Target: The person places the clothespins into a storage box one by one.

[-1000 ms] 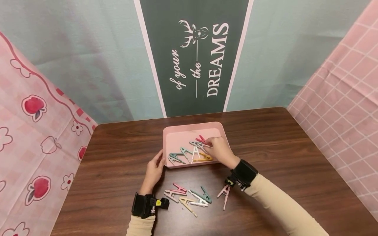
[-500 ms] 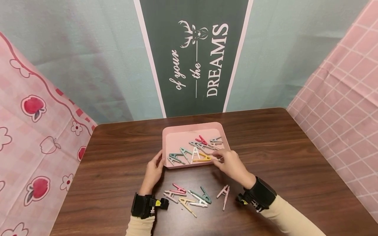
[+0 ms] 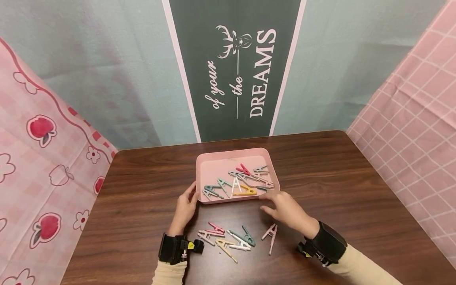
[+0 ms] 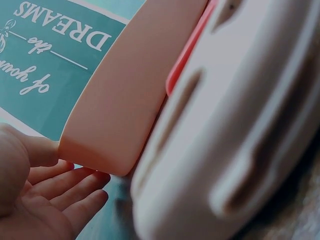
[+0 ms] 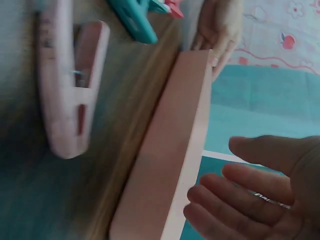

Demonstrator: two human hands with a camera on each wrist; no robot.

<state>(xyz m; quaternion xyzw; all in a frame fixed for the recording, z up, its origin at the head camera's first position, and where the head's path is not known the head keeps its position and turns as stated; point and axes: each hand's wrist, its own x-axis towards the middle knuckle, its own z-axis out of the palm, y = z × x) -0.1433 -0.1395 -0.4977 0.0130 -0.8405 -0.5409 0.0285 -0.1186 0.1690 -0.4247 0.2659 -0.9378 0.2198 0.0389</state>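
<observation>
A shallow pink tray (image 3: 213,166) holds several plastic clothespins, among them a red clothespin (image 3: 244,169), a yellow clothespin (image 3: 246,190) and a white clothespin (image 3: 236,185). My left hand (image 3: 185,206) touches the tray's near left corner; the left wrist view shows its thumb against the edge and the other fingers (image 4: 75,192) extended. Near the front right corner is my right hand (image 3: 286,208), holding nothing, thumb and fingers apart. In the right wrist view its fingers (image 5: 235,210) are loosely extended beside the tray wall (image 5: 165,135). A pale pink clothespin (image 3: 271,236) lies closest to it on the table.
Several more clothespins lie in front of the tray on the brown wooden table (image 3: 142,221), including a dark green clothespin (image 3: 248,236) and a cream clothespin (image 3: 225,246). Fabric curtains (image 3: 117,71) stand behind and at both sides of the table.
My right hand has drawn back from inside the tray toward its front right outside, leaving clothespins at the tray's right end. My left hand has stayed at the corner.
</observation>
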